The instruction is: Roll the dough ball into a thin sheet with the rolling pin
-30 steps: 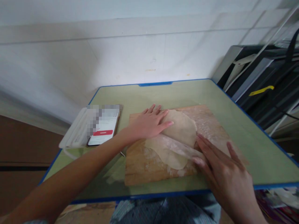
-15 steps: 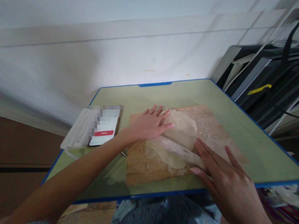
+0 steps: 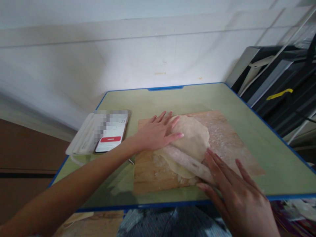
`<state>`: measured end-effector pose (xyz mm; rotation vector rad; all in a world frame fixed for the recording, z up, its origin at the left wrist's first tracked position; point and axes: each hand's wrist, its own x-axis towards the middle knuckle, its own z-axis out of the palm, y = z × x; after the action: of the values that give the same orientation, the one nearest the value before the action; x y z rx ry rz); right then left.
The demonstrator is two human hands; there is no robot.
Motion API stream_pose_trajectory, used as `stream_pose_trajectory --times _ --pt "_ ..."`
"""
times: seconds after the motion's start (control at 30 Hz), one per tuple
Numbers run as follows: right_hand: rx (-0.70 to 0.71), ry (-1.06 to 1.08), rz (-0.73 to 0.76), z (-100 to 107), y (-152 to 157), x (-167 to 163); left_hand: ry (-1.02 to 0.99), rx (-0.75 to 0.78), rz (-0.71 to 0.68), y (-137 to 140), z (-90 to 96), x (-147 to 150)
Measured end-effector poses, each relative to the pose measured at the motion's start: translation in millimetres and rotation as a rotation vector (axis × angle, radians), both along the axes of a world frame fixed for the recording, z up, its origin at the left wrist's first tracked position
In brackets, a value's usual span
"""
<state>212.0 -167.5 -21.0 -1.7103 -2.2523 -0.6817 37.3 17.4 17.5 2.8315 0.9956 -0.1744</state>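
A pale floury rolling pin [image 3: 189, 162] lies slantwise across a thin, flat sheet of dough [image 3: 191, 133]. My left hand [image 3: 158, 132] rests over the pin's far left end, palm down with fingers spread. Over the near right end lies my right hand [image 3: 232, 184], its fingers stretched out and the thumb apart on the near side. Both palms hide the pin's ends. Beneath the dough is a flour-dusted wooden board [image 3: 155, 176]. Part of the dough shows on the near side of the pin.
On the left of the green, blue-edged table [image 3: 145, 102] a phone [image 3: 112, 133] with a lit screen leans on a whitish plastic case [image 3: 80, 138]. A white wall [image 3: 138, 62] stands behind. Dark flat items [image 3: 278, 79] lean beyond the right edge.
The rolling pin has rolled slightly toward me over the dough. My right hand has shifted a little left with it; my left hand stays nearly in place.
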Motion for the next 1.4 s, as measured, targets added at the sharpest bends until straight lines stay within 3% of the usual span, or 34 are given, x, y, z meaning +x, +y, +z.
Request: stream_pose_trajectory --times 0.1,0.3,0.57,0.8,1.07,1.3,1.4 --pt "-0.002 -0.013 0.011 1.1 -5.0 -4.2 -0.003 0.021 -0.014 -1.0 0.1 0.8" --pt "0.064 -0.05 0.068 1.4 -16.5 -18.6 -0.058 0.108 -0.076 -20.6 -2.6 -26.8" --pt "-0.018 0.033 0.027 1.6 -9.4 -10.3 0.019 0.038 -0.028 -1.5 2.9 3.0" --pt "0.043 -0.017 0.071 2.1 -19.5 -26.7 -0.042 0.08 -0.089 -23.6 -0.9 -32.7" --pt "-0.003 0.05 0.03 -1.0 -11.0 -15.3 0.01 0.053 -0.025 -4.9 2.4 -1.6" --pt "0.07 -0.039 0.126 -1.0 -20.9 -29.1 -0.05 0.098 -0.075 -20.8 -3.4 -32.1" --pt "0.031 0.033 0.11 -0.8 -13.1 -20.8 -0.052 0.099 -0.061 -13.8 -3.8 -25.6"
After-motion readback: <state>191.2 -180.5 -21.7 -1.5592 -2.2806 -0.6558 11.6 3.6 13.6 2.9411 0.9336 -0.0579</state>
